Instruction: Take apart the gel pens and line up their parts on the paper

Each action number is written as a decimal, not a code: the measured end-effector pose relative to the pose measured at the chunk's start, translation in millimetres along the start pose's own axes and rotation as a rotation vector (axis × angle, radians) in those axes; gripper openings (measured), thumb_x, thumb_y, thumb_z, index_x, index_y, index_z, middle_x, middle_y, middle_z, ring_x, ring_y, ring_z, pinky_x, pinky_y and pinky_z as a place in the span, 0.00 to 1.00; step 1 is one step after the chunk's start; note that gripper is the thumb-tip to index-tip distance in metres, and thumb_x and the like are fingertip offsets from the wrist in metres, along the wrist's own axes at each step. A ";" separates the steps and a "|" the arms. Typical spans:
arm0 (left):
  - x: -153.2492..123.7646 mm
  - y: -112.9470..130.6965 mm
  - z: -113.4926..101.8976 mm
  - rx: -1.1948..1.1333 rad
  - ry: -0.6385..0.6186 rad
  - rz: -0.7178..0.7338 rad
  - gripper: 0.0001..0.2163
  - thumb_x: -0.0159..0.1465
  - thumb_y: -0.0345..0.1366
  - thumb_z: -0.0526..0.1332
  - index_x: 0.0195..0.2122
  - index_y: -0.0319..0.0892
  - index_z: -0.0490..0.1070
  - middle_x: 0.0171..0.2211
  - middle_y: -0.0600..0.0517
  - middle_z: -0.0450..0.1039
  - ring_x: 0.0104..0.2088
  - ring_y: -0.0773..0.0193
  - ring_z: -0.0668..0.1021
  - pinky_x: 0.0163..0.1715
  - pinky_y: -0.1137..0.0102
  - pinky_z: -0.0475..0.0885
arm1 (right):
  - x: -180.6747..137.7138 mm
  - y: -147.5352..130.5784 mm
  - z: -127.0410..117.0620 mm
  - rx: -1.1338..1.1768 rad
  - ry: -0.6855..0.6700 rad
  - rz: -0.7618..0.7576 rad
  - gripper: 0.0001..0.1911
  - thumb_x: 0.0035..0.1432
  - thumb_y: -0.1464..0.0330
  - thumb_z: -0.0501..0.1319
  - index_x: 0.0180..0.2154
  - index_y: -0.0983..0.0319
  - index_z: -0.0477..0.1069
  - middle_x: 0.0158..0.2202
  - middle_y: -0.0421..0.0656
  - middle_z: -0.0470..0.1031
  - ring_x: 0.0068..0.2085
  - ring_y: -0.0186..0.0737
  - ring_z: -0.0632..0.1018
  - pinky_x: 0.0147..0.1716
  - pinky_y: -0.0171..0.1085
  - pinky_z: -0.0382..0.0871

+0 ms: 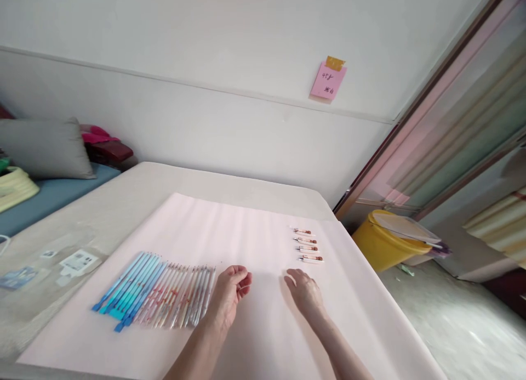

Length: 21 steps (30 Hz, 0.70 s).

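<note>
My left hand (230,295) rests on the pale pink sheet (246,232) with its fingers curled inward; nothing shows inside them. It lies just right of a row of several pens (158,295), blue at the left and clear at the right, laid side by side. My right hand (303,291) lies palm down on the sheet with its fingers bent and slightly apart, holding nothing. A little beyond it, several small white and brown items (308,244) lie stacked in a column.
The sheet covers a beige table (123,204). Clear plastic wrappers with labels (61,262) lie at the table's left. A grey pillow (45,147) sits on a blue bed at left. A yellow bucket (384,243) stands on the floor at right. A pink note (327,81) hangs on the wall.
</note>
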<state>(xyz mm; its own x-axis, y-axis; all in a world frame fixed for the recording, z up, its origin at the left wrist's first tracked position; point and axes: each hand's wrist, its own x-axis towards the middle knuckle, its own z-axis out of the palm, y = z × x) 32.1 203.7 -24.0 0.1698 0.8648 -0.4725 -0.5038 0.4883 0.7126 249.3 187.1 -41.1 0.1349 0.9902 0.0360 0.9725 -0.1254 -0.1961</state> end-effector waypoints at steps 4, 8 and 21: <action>-0.1 5.9 -0.3 -0.011 0.018 -0.012 0.09 0.50 0.33 0.65 0.31 0.38 0.67 0.30 0.46 0.74 0.28 0.68 0.75 0.27 0.75 0.69 | -18.2 -51.7 -9.9 0.153 -0.018 -0.106 0.13 0.60 0.65 0.51 0.42 0.57 0.70 0.41 0.41 0.75 0.40 0.37 0.74 0.36 0.33 0.61; 4.0 30.3 -16.2 -0.031 0.050 0.083 0.08 0.50 0.31 0.65 0.31 0.37 0.68 0.29 0.47 0.73 0.28 0.69 0.75 0.26 0.76 0.68 | -35.1 -78.5 -2.0 0.191 -0.061 -0.138 0.11 0.59 0.67 0.52 0.41 0.56 0.70 0.38 0.40 0.75 0.37 0.37 0.75 0.33 0.32 0.61; 12.1 75.7 -62.7 1.576 0.345 0.336 0.05 0.55 0.31 0.54 0.29 0.42 0.68 0.28 0.51 0.73 0.32 0.64 0.75 0.33 0.72 0.65 | -42.4 -65.2 8.5 -0.047 -0.155 -0.289 0.05 0.59 0.70 0.53 0.34 0.60 0.67 0.31 0.41 0.73 0.31 0.41 0.76 0.25 0.34 0.57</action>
<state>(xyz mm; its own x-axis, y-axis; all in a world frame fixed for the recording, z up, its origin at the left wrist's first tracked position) -57.1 243.9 -8.3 -0.0555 0.9900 -0.1296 0.8634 0.1127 0.4917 178.6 153.7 -38.1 -0.1749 0.9823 -0.0670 0.9746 0.1630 -0.1537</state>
